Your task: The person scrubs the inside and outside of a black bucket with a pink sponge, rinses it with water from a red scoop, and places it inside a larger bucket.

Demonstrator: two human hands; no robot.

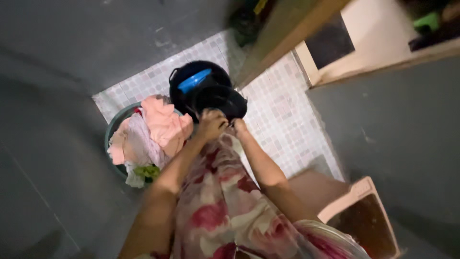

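Clearly, both hands are bunching the top of a floral cloth [225, 206], cream with red blooms, which hangs down from them toward the camera. To wring or lift it well, the person's grip should stay tight on the gathered end and the wet length should be kept over the tiled floor [282, 115], so drips land there and not on the grey surround.

Furthest left of the hands sits a green basin [111, 136] heaped with washing: a pink garment [165, 122] on top, paler cloth beneath, and a scrap of green at its near edge. The left hand [211, 123] is clenched around the cloth's upper end, just beside the basin's pile. Right against it, the right hand [238, 127] is also closed on the same gathered end, the two fists touching or nearly so. Just beyond the hands stands a black bucket [199, 88] with a blue scoop [194, 80] inside. To the right and nearer, a pale plastic stool [357, 206] rests well apart from the hands.
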